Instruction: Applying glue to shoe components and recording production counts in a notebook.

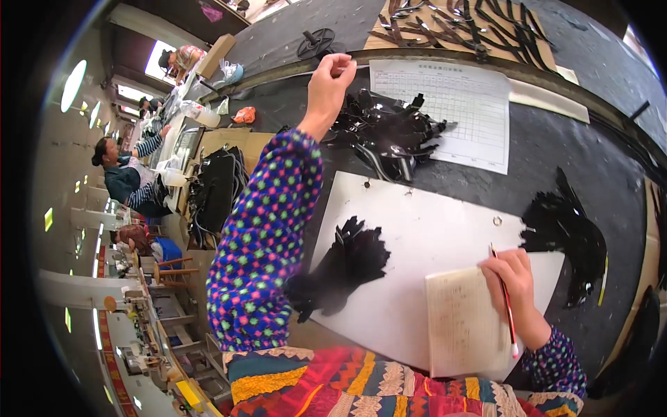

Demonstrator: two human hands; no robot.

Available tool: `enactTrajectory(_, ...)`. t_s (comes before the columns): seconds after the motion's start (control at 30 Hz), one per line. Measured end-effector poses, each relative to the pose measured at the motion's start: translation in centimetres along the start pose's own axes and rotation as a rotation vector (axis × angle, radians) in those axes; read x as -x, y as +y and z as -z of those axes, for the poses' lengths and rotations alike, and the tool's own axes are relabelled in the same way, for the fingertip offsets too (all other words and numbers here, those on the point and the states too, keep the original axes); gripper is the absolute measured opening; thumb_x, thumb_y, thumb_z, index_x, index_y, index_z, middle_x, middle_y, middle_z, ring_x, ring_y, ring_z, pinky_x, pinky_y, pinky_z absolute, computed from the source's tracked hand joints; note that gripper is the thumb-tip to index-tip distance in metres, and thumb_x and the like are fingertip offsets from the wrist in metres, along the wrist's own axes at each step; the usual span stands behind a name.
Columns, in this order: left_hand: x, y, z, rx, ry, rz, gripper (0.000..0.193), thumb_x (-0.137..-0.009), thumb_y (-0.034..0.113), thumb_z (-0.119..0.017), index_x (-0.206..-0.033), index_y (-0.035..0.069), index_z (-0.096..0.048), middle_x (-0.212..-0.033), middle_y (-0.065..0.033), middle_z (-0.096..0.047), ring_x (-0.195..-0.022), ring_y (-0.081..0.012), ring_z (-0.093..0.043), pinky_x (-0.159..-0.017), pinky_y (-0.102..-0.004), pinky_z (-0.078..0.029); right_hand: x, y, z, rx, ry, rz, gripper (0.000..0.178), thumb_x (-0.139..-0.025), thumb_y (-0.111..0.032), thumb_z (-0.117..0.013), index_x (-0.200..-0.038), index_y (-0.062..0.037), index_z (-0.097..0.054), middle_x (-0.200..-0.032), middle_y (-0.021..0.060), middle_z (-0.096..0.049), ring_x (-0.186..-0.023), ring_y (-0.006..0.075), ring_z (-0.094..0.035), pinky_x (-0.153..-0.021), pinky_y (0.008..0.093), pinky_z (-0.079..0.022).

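My left hand [328,92] is raised at the far side of the table, beside a pile of glossy black strips [392,132]. Its fingers are curled together, and whatever they might hold cannot be made out. In my right hand [515,281] is a red-and-black pencil [508,306], its tip pointing away from me. That hand rests at the right edge of an open notebook [455,320] with handwritten lines. Beneath the notebook lies a white board [417,229]. A bundle of black strips [354,257] lies on the board's left part, and another bundle [573,236] lies to its right.
A printed table sheet [458,111] lies partly under the pile. Beyond a raised rail [479,55], brown and black straps [458,28] lie on cardboard. Stacked black pieces [215,184], a white bottle [200,113] and co-workers [128,170] are at the left.
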State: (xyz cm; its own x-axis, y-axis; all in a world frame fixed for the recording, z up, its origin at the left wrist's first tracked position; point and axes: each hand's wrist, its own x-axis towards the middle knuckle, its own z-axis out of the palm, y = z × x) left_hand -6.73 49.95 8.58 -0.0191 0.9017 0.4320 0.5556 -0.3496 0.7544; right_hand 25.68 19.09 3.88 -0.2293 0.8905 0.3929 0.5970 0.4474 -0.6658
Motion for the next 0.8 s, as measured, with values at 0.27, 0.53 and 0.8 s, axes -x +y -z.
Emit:
enactTrajectory(0.27, 18.5, 9.1, 1.4, -0.31, -0.678, -0.529, 0.046, -0.088, 0.032, -0.068, -0.128, 0.01, -0.055, -0.136, -0.0101, -0.052, -0.126, -0.0293, -0.047, -0.106, -0.0402, -0.036, 0.2, 0.6, -0.2, -0.045, 0.033, 0.048, 0.015, -0.079, -0.001, -0.068, -0.092, -0.0055, -0.064, -0.087, 0.0074, -0.061, -0.085, 0.0271, -0.055, -0.077, 0.0359, -0.045)
enactTrajectory(0.53, 21.0, 8.6, -1.8, -0.326, -0.899, -0.57, 0.055, -0.095, 0.031, -0.06, -0.145, 0.016, -0.044, -0.154, -0.0103, -0.034, -0.143, -0.0303, -0.03, -0.115, -0.0431, -0.027, 0.6, 0.6, -0.2, -0.068, 0.043, 0.034, 0.013, -0.082, -0.003, -0.068, -0.094, -0.0069, -0.065, -0.087, 0.0062, -0.062, -0.087, 0.0261, -0.056, -0.079, 0.0366, -0.045)
enactTrajectory(0.8, 21.6, 6.1, -3.4, -0.436, -0.932, -0.631, 0.055, -0.1, 0.036, -0.046, -0.15, 0.016, -0.036, -0.158, -0.0091, -0.028, -0.146, -0.0295, -0.023, -0.115, -0.0457, -0.023, 0.7, 0.5, 0.1, -0.063, 0.018, 0.008, 0.014, -0.08, -0.003, -0.069, -0.093, -0.007, -0.065, -0.087, 0.0062, -0.062, -0.086, 0.0261, -0.057, -0.077, 0.0374, -0.044)
